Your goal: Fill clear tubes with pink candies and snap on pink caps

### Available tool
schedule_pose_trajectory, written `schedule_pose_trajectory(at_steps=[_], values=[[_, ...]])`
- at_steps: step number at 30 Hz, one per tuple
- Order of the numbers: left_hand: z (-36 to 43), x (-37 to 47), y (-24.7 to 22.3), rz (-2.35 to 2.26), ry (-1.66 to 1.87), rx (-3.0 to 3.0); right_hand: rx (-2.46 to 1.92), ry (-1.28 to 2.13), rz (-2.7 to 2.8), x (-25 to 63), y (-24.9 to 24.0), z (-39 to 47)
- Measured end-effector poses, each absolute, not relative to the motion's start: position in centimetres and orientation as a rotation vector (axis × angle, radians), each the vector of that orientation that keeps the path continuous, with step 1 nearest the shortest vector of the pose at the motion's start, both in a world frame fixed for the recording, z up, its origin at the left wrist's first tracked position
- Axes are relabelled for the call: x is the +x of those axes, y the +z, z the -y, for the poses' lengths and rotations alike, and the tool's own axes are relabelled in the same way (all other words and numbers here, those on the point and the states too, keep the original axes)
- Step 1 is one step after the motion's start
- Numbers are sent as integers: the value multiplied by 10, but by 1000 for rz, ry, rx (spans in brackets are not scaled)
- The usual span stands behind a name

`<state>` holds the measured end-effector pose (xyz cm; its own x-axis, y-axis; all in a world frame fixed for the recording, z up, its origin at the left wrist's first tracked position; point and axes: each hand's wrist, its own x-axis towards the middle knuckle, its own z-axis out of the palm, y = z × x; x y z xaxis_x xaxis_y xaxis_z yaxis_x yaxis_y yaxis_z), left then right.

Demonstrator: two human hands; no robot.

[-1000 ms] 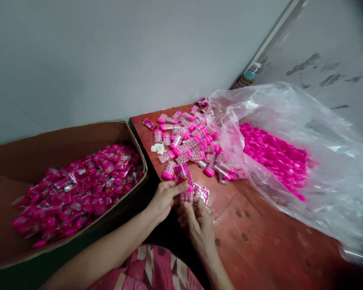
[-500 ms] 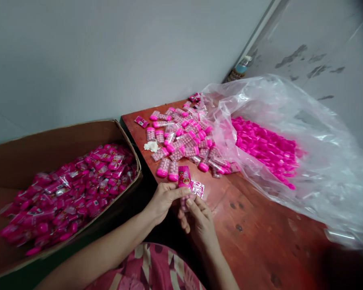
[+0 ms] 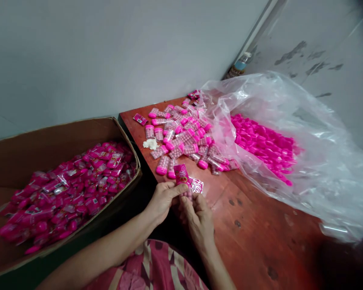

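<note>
Between my two hands is a small clear candy container (image 3: 186,193) filled with pink balls, its upper part covered by a pink printed label (image 3: 180,174). My left hand (image 3: 163,201) pinches it from the left, the thumb lying across the label's lower edge. From the right, my right hand (image 3: 199,219) grips the container's lower end with thumb and fingers, which partly hide it. Just behind my right fingertips, a flat pink-and-white printed label (image 3: 196,185) lies on the red table (image 3: 254,225).
Many pink-capped candy containers (image 3: 184,139) lie heaped on the table beside a white crumpled scrap (image 3: 150,143). On the right, a clear plastic bag (image 3: 326,169) holds pink caps (image 3: 263,145). A cardboard box (image 3: 130,141) of labelled containers (image 3: 75,189) stands left. A bottle (image 3: 239,65) is in the corner.
The label on the held container now leans further left, and my right hand has shifted up along the container. The whole view has moved slightly.
</note>
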<state>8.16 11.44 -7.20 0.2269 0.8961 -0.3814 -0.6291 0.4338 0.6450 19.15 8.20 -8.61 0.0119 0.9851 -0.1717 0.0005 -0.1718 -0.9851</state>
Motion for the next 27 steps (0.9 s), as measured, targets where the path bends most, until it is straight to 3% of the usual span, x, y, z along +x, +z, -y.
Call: schedule_pose_trajectory(at_steps=[5,10,19,24,27], values=[[-107,85,-71,-755,1017,480,-1118,1631,864,189,-91,-85],[-110,79,-70,-807,1062,423,-1030,1678,829,191,-89,-80],[-101,79,-65,-767,1102,423,-1045,1597,734,185,-85,-89],[-106,44,-56,-744,1497,270,-1170,1453,776,211,-72,-98],[-112,42,-59,-906,1527,408,-1285,1320,821,237,-73,-100]])
